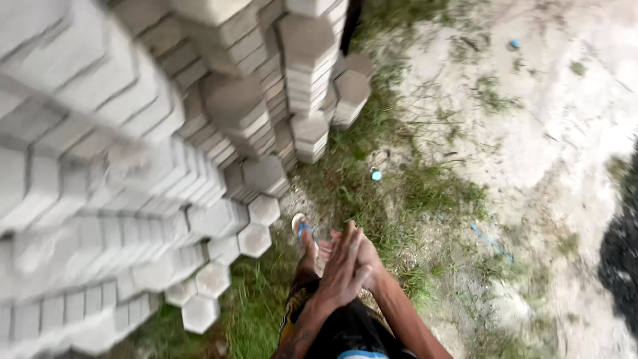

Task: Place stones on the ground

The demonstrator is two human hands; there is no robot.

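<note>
My left hand (340,269) and my right hand (367,258) are pressed together palm to palm below the middle of the view, fingers stretched out and holding nothing. They hang over grass, just right of a big pile of grey hexagonal paving blocks (166,133). My foot in a blue-strapped sandal (304,229) stands on the ground right under the hands.
Stacked hexagonal blocks fill the left half, with single blocks (199,312) on the ground at the pile's edge. Patchy grass and pale sandy soil (551,119) lie to the right. A small blue cap (376,175) lies in the grass. A dark patch (621,259) sits at the right edge.
</note>
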